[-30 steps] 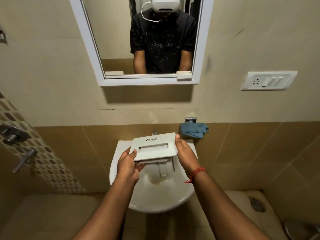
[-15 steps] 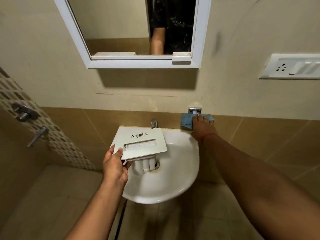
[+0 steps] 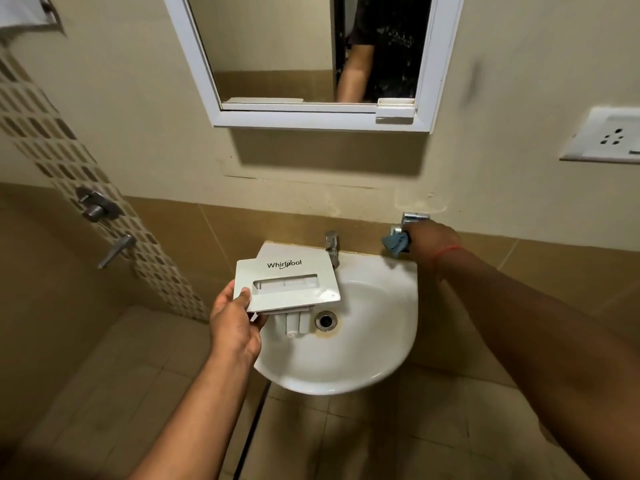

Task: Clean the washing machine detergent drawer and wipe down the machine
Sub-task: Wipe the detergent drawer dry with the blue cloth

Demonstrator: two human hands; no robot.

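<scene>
A white detergent drawer [image 3: 286, 281] with a Whirlpool logo on its front panel hangs over the left side of the white wash basin [image 3: 374, 348]. My left hand [image 3: 235, 323] grips its lower left corner. Its compartments point down into the bowl near the drain [image 3: 326, 320]. My right hand [image 3: 429, 242] is stretched to the wall at the basin's right rear, closed on a blue cloth [image 3: 394, 243] just below a chrome wall fitting [image 3: 414, 218]. The washing machine is out of view.
A chrome tap [image 3: 331, 245] stands at the basin's back edge. A white-framed mirror [image 3: 311, 60] hangs above it. A socket plate [image 3: 606, 136] is on the right wall, and shower valves [image 3: 95, 206] on the left wall. Tiled floor lies below.
My right hand let go of the drawer, reached right to the wall fitting and closed on the blue cloth. The left hand alone now holds the drawer, lower over the basin.
</scene>
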